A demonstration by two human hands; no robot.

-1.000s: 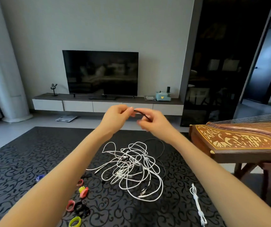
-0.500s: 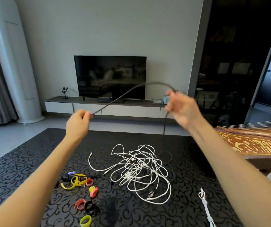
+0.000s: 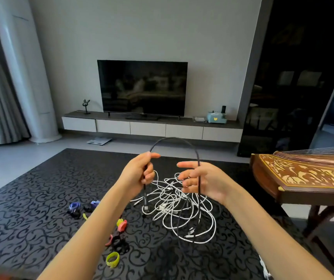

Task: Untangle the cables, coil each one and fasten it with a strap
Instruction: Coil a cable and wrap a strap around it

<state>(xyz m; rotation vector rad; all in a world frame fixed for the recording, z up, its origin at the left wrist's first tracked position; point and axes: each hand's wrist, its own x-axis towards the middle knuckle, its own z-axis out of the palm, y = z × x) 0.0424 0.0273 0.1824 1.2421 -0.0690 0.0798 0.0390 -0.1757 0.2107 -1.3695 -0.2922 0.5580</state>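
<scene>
A black cable [image 3: 174, 139] arches between my two raised hands. My left hand [image 3: 140, 173] grips one end of it, and the plug hangs down below the fist. My right hand [image 3: 199, 179] holds the other side in its palm, fingers loosely bent, and the cable drops from there into the pile. Under the hands lies a tangle of white cables [image 3: 179, 207] on the black patterned table [image 3: 30, 199]. Several coloured straps [image 3: 112, 259] lie at the front left of the tangle.
A carved wooden zither [image 3: 303, 176] on a stand is close at the right. The end of a coiled white cable [image 3: 266, 271] shows at the bottom right. A TV [image 3: 142, 87] on a low console stands against the far wall.
My hands have come down and together, so the black cable, stretched wide before, now bends into a narrow arch. The camera has tilted slightly.
</scene>
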